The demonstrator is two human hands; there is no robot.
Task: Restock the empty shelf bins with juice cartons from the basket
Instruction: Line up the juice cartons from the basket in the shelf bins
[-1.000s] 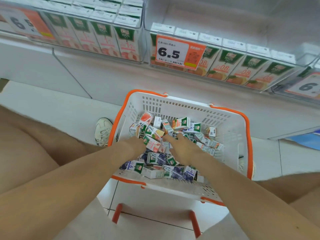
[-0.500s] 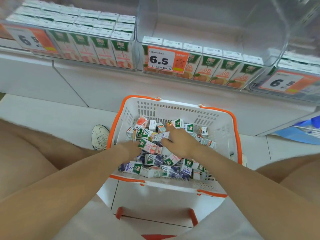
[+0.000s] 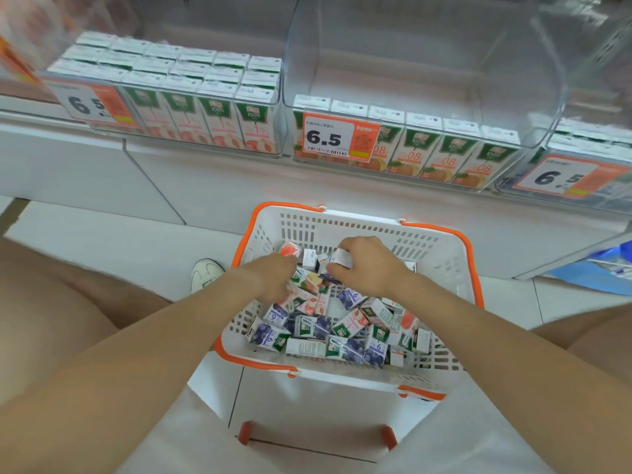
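A person crouches on the floor (image 3: 102, 241) before the shelf (image 3: 205, 179). The basket (image 3: 441, 230) stands on the floor close in front of them, and the juice cartons (image 3: 345, 333) lie in it in a loose heap, many toward its near edge. The right hand (image 3: 369, 265) is near the far edge of the basket. Its fingers (image 3: 354, 244) are curled round one small carton (image 3: 342, 257), whose white end shows beside the knuckles. The left hand (image 3: 270, 278) is just beside it, pushed down among the cartons. Its fingers are hidden under the hand, so I cannot tell if they pinch something or only touch. Above, the middle bin (image 3: 513, 97) has one row of cartons at its front wall and bare space behind.

I judge these cartons light and rather stiff, with flat sides and sharp corners. The walls may dent under a hard squeeze, and the printed surface looks a little slippery. It seems best to take one across its two broad faces, thumb against fingers, not by the corners.
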